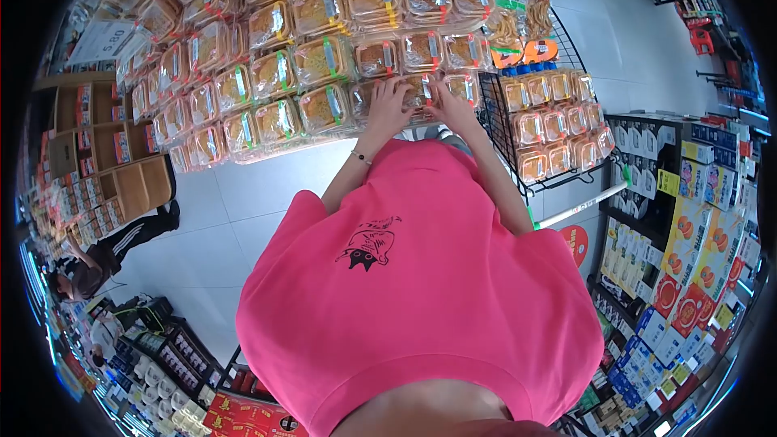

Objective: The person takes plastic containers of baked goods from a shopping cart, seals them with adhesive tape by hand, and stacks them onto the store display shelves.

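Note:
My left hand rests on the front row of the display, its fingers curved over the left side of a brown packaged cake. On that pack's right edge my right hand has its fingers bent, so the pack sits between both hands. It is a clear plastic pack with a red-edged label, partly hidden by my fingers. Another brown packaged cake lies just right of my right fingers. Left of my left hand is a yellowish packaged cake with a green strip.
A black wire cart with a pale handle stands at right, holding rows of packs. Wooden shelves are at left, near a person in dark clothes. Boxed goods fill shelves at right. Tiled floor lies behind me.

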### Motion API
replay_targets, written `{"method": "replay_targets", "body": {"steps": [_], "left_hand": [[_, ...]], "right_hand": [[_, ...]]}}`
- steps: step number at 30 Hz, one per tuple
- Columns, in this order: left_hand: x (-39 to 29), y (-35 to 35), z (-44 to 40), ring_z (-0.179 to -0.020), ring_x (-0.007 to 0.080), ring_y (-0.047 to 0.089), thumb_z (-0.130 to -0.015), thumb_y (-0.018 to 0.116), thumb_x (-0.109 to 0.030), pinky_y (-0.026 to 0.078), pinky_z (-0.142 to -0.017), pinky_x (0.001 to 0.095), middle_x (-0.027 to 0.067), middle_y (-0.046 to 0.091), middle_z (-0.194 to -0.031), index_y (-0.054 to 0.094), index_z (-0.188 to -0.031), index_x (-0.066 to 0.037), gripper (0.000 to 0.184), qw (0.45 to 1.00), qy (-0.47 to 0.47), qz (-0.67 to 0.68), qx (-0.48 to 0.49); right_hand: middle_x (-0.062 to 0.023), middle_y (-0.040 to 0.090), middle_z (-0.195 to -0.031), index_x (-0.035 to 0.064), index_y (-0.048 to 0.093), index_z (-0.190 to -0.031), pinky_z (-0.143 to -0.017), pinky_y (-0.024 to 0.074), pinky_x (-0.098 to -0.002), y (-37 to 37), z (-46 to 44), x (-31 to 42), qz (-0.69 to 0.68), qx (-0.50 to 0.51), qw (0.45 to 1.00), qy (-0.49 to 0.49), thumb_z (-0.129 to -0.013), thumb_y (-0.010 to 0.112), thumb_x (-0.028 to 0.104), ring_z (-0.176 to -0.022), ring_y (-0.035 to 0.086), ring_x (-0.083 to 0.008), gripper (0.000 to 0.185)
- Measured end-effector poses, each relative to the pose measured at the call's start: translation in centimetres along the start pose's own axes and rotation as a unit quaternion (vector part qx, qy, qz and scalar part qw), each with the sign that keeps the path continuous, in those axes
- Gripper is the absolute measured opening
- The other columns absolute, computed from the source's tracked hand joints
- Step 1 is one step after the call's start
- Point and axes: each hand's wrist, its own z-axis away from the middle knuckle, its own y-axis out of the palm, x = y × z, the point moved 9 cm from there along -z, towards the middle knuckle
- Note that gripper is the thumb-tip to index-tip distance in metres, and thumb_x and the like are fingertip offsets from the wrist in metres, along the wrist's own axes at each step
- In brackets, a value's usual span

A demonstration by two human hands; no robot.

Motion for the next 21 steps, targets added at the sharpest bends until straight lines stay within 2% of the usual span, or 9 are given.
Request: {"method": "replay_targets", "body": {"steps": [1, 4, 5, 9, 16, 18, 19, 20, 21], "left_hand": [[0.1, -0.1, 0.0, -0.117, 0.0298, 0.043, -0.066, 0.076, -0.017, 0.028, -0.105, 0.0482, 0.0096, 0.047, -0.119, 0.055, -0.105, -0.008, 0.045, 1.0, -0.006, 0.002, -0.006], [0.4, 0.1, -0.5, -0.114, 0.0305, 0.044, -0.064, 0.076, -0.016, 0.03, -0.103, 0.0471, 0.01, 0.048, -0.118, 0.055, -0.099, -0.008, 0.042, 0.999, -0.027, 0.024, 0.026], [0.2, -0.2, -0.7, -0.112, 0.0315, 0.045, -0.063, 0.076, -0.015, 0.032, -0.101, 0.046, 0.0106, 0.048, -0.118, 0.055, -0.091, -0.008, 0.036, 1.0, -0.013, 0.02, 0.017], [0.5, 0.4, -1.1, -0.113, 0.0327, 0.045, -0.061, 0.077, -0.015, 0.033, -0.1, 0.0448, 0.0108, 0.048, -0.119, 0.056, -0.084, -0.006, 0.032, 0.997, -0.045, -0.01, 0.058], [-1.6, 0.6, -1.4, -0.112, 0.0355, 0.05, -0.067, 0.075, -0.021, 0.039, -0.095, 0.0437, 0.0148, 0.051, -0.122, 0.057, -0.088, -0.004, 0.033, 0.984, -0.018, -0.124, 0.123], [-2.6, 0.7, -2.0, -0.11, 0.0359, 0.052, -0.071, 0.073, -0.023, 0.042, -0.092, 0.0443, 0.0168, 0.051, -0.123, 0.058, -0.092, -0.003, 0.033, 0.982, -0.049, -0.135, 0.121], [-5.0, -0.8, -2.6, -0.107, 0.0344, 0.054, -0.073, 0.071, -0.021, 0.043, -0.09, 0.0441, 0.0167, 0.056, -0.116, 0.059, -0.095, -0.003, 0.031, 0.99, -0.059, -0.087, 0.097], [-6.7, -0.8, -3.4, -0.107, 0.0344, 0.054, -0.073, 0.071, -0.021, 0.043, -0.09, 0.0441, 0.0167, 0.056, -0.116, 0.059, -0.095, -0.003, 0.031, 0.989, -0.053, -0.089, 0.103], [-8.5, -0.8, -4.1, -0.103, 0.0334, 0.057, -0.075, 0.069, -0.02, 0.045, -0.086, 0.0432, 0.0163, 0.058, -0.11, 0.06, -0.095, -0.003, 0.028, 0.994, -0.024, -0.057, 0.095]], "right_hand": [[-0.0146, 0.066, -0.089, 0.0176, 0.04, -0.124, -0.072, 0.0495, -0.0488, 0.5, -0.4, -0.9, 0.045, -0.007, 0.999, 0.002, -0.081, 0.067, 0.032, -0.085, 0.063, -0.0387, 0.053], [-0.0124, 0.066, -0.092, 0.0194, 0.039, -0.127, -0.072, 0.0499, -0.048, 0.0, 0.2, 0.0, 0.033, -0.009, 0.999, -0.018, -0.082, 0.066, 0.034, -0.085, 0.063, -0.0378, 0.055], [-0.0131, 0.066, -0.08, 0.0215, 0.035, -0.134, -0.062, 0.0497, -0.0478, 0.3, 0.1, -0.2, 0.011, -0.093, 0.991, -0.101, -0.081, 0.066, 0.037, -0.073, 0.065, -0.0367, 0.063], [-0.0128, 0.066, -0.084, 0.0225, 0.029, -0.14, -0.062, 0.05, -0.0459, 2.3, -0.6, -1.6, 0.024, -0.071, 0.993, -0.09, -0.081, 0.067, 0.031, -0.073, 0.065, -0.0354, 0.071], [-0.0117, 0.065, -0.083, 0.0216, 0.028, -0.141, -0.063, 0.0501, -0.0448, 1.4, 0.2, -0.9, -0.015, -0.069, 0.989, -0.127, -0.08, 0.068, 0.027, -0.072, 0.064, -0.0343, 0.073], [-0.0123, 0.065, -0.083, 0.0217, 0.03, -0.141, -0.064, 0.0504, -0.044, 0.1, 1.4, -0.7, -0.075, -0.064, 0.986, -0.131, -0.08, 0.068, 0.026, -0.074, 0.064, -0.0339, 0.071], [-0.014, 0.065, -0.083, 0.02, 0.034, -0.139, -0.069, 0.0499, -0.0447, -0.8, 2.2, -1.0, -0.052, -0.073, 0.991, -0.096, -0.082, 0.065, 0.027, -0.078, 0.064, -0.0342, 0.066], [-0.014, 0.065, -0.083, 0.02, 0.034, -0.139, -0.069, 0.0499, -0.0447, -1.6, 2.7, -1.7, -0.057, -0.079, 0.991, -0.091, -0.082, 0.065, 0.027, -0.078, 0.064, -0.0342, 0.066], [-0.0153, 0.065, -0.085, 0.0177, 0.037, -0.137, -0.072, 0.0494, -0.0449, -2.3, 3.4, -2.8, -0.087, -0.091, 0.99, -0.062, -0.083, 0.064, 0.027, -0.081, 0.063, -0.0346, 0.06]]}}
